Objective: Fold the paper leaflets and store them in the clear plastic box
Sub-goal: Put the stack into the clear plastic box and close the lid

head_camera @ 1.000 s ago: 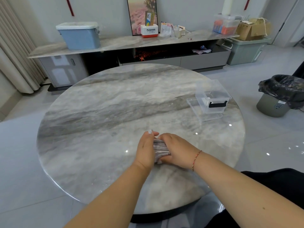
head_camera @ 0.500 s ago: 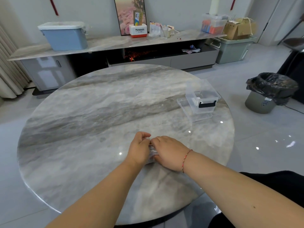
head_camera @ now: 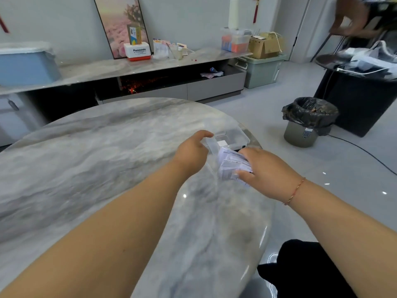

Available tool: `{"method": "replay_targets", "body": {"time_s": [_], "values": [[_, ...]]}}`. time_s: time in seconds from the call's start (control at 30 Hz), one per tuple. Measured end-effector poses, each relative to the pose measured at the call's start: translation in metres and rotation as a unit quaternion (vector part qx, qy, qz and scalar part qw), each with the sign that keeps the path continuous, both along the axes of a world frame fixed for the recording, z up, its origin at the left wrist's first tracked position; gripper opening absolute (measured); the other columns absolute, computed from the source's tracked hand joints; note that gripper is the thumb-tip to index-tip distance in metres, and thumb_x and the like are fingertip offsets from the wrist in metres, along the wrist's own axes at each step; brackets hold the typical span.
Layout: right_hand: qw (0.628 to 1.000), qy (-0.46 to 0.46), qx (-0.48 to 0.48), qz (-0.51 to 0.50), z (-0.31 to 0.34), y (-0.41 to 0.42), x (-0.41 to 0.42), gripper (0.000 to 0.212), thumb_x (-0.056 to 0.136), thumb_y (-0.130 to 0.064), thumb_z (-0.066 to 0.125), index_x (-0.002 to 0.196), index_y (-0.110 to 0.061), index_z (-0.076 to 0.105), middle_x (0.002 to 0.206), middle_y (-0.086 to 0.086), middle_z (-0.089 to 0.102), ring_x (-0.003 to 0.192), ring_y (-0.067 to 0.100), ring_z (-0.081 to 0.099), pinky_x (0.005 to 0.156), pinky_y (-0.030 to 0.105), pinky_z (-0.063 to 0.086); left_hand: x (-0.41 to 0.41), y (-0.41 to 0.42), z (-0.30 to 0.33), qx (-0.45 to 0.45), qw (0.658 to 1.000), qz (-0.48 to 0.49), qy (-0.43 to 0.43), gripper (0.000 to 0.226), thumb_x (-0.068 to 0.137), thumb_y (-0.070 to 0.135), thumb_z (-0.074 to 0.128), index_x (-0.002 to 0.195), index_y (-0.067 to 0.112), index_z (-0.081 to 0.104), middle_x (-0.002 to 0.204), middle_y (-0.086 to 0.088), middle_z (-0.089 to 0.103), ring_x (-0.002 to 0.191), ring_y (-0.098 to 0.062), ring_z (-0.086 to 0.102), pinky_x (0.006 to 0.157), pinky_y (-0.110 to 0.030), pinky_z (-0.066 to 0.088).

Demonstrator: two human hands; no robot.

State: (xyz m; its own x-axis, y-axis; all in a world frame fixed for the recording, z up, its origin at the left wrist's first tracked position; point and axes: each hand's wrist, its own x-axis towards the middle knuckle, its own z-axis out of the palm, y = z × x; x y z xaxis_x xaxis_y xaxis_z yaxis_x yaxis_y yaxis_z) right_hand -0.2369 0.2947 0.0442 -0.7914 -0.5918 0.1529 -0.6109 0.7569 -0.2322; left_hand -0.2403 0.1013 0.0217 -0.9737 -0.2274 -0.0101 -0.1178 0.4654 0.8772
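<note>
My right hand (head_camera: 266, 173) grips a stack of folded paper leaflets (head_camera: 231, 165), white with grey print, held above the table beside the clear plastic box (head_camera: 233, 137). The box stands near the right edge of the round marble table (head_camera: 86, 168), with its clear lid (head_camera: 211, 145) at its near left side. My left hand (head_camera: 193, 151) reaches to the lid's edge with fingers curled; motion blur hides whether it grips the lid. The leaflets sit just at the near side of the box.
A bin with a black bag (head_camera: 307, 121) stands on the floor to the right. A long low cabinet (head_camera: 150, 67) with a blue tub (head_camera: 25, 65) runs along the back wall. Another person's hand (head_camera: 352, 18) shows at top right over a dark stand.
Both hands left the table's near middle and moved right and forward to the box. The right hand lifted the folded leaflets off the table. The view swung right.
</note>
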Motion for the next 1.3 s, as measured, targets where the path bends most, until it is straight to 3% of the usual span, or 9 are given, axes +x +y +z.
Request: {"method": "replay_targets", "body": {"time_s": [0.1, 0.2, 0.27, 0.43, 0.7, 0.9, 1.07, 1.2, 1.3], "values": [[0.997, 0.021, -0.04, -0.059, 0.009, 0.019, -0.017, 0.025, 0.086, -0.032, 0.06, 0.096, -0.011, 0.049, 0.088, 0.003, 0.05, 0.077, 0.021, 0.044, 0.059, 0.031, 0.022, -0.016, 0.023, 0.002, -0.063, 0.997, -0.048, -0.017, 0.045, 0.088, 0.009, 0.038, 0.123, 0.032, 0.054, 0.097, -0.007, 0.051, 0.071, -0.021, 0.049, 0.058, -0.026, 0.042], [0.992, 0.022, -0.083, -0.091, 0.012, 0.027, -0.031, 0.021, 0.087, -0.03, 0.059, 0.092, -0.014, 0.047, 0.087, 0.001, 0.048, 0.077, 0.022, 0.045, 0.054, 0.03, 0.025, -0.027, 0.041, -0.005, -0.207, 0.976, -0.059, -0.039, 0.037, 0.092, 0.034, 0.048, 0.129, 0.031, 0.05, 0.12, -0.009, 0.047, 0.102, -0.027, 0.052, 0.08, -0.031, 0.043], [0.99, 0.021, -0.1, -0.095, 0.011, 0.028, -0.037, 0.019, 0.087, -0.029, 0.059, 0.091, -0.015, 0.046, 0.088, 0.002, 0.049, 0.077, 0.023, 0.047, 0.052, 0.025, 0.027, -0.03, 0.046, -0.007, -0.296, 0.953, -0.048, -0.049, 0.036, 0.093, 0.044, 0.048, 0.127, 0.03, 0.049, 0.119, -0.006, 0.052, 0.103, -0.027, 0.054, 0.075, -0.033, 0.042], [0.985, 0.022, -0.137, -0.103, 0.01, 0.019, -0.041, 0.026, 0.087, -0.032, 0.06, 0.096, -0.009, 0.05, 0.089, 0.004, 0.054, 0.077, 0.023, 0.05, 0.053, 0.027, 0.031, -0.03, 0.043, -0.007, -0.383, 0.919, -0.053, -0.08, 0.02, 0.096, 0.018, 0.046, 0.115, 0.018, 0.053, 0.108, -0.008, 0.059, 0.087, -0.026, 0.051, 0.068, -0.033, 0.04], [0.968, 0.006, -0.239, -0.078, 0.025, 0.005, -0.03, 0.022, 0.086, -0.028, 0.062, 0.098, -0.012, 0.052, 0.085, 0.0, 0.055, 0.074, 0.018, 0.05, 0.056, 0.017, 0.036, 0.019, -0.029, 0.011, -0.389, 0.92, -0.041, 0.028, 0.021, 0.094, 0.006, 0.043, 0.104, 0.016, 0.058, 0.089, 0.0, 0.051, 0.079, -0.02, 0.046, 0.071, -0.028, 0.037], [0.959, -0.045, -0.278, 0.039, 0.035, -0.035, 0.005, 0.022, 0.081, -0.03, 0.068, 0.094, -0.021, 0.052, 0.081, -0.008, 0.056, 0.069, 0.005, 0.051, 0.056, 0.013, 0.037, 0.126, -0.111, 0.018, -0.331, 0.936, -0.114, -0.037, 0.029, 0.091, 0.001, 0.046, 0.1, 0.025, 0.061, 0.088, 0.01, 0.057, 0.076, -0.012, 0.058, 0.071, -0.02, 0.046], [0.959, -0.096, -0.186, 0.192, 0.02, -0.09, 0.047, 0.028, 0.08, -0.024, 0.069, 0.103, -0.012, 0.059, 0.089, 0.002, 0.06, 0.081, 0.018, 0.056, 0.073, 0.036, 0.047, 0.193, -0.145, 0.002, -0.303, 0.938, -0.126, -0.107, 0.053, 0.086, -0.004, 0.038, 0.092, 0.047, 0.049, 0.092, 0.01, 0.059, 0.078, -0.003, 0.058, 0.071, -0.012, 0.046], [0.953, -0.074, -0.088, 0.279, -0.003, -0.129, 0.071, 0.018, 0.079, -0.026, 0.068, 0.093, -0.024, 0.057, 0.08, -0.012, 0.053, 0.072, 0.006, 0.048, 0.061, 0.015, 0.035, 0.214, -0.145, -0.007, -0.286, 0.952, -0.066, -0.081, 0.048, 0.089, 0.003, 0.046, 0.111, 0.046, 0.052, 0.097, 0.012, 0.057, 0.081, -0.004, 0.056, 0.07, -0.011, 0.042], [0.957, -0.037, -0.032, 0.286, -0.017, -0.144, 0.075, 0.017, 0.078, -0.028, 0.066, 0.092, -0.024, 0.058, 0.082, -0.013, 0.052, 0.076, 0.009, 0.048, 0.059, 0.012, 0.03, 0.229, -0.142, -0.012, -0.178, 0.983, -0.017, -0.043, 0.073, 0.071, 0.02, 0.057, 0.135, 0.044, 0.031, 0.116, 0.015, 0.045, 0.101, 0.001, 0.046, 0.082, -0.016, 0.039]]}}
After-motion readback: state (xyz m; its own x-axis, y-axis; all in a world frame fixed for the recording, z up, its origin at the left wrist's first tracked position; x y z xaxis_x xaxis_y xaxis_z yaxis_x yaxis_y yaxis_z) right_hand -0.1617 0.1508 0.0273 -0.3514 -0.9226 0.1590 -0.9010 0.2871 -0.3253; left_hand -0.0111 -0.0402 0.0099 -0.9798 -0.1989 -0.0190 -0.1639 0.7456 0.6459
